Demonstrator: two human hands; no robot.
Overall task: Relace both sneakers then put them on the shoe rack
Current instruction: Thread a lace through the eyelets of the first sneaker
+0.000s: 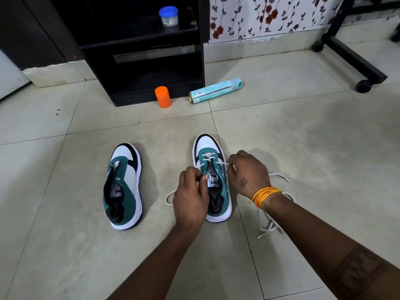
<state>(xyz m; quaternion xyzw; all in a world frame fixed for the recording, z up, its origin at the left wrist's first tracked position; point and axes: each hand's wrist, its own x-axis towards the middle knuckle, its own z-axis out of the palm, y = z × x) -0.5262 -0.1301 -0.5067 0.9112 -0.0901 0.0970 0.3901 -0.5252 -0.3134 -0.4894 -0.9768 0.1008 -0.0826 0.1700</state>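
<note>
Two teal, white and black sneakers stand on the tiled floor, toes pointing away. The left sneaker (124, 187) has no lace in its eyelets. The right sneaker (208, 156) has a white lace (207, 156) crossed through its front eyelets. My left hand (190, 200) pinches the sneaker's left eyelet edge beside the tongue. My right hand (246, 174) pinches the lace strand at the right eyelets. Loose lace lies on the floor on both sides, a loop (167, 197) at the left and a pile (268, 226) under my right wrist.
A black shelf unit (142, 53) stands against the wall ahead, with a blue-lidded jar (168, 16) on a shelf. An orange container (163, 97) and a lying teal spray can (214, 90) sit at its base. A black wheeled frame (355, 61) stands far right.
</note>
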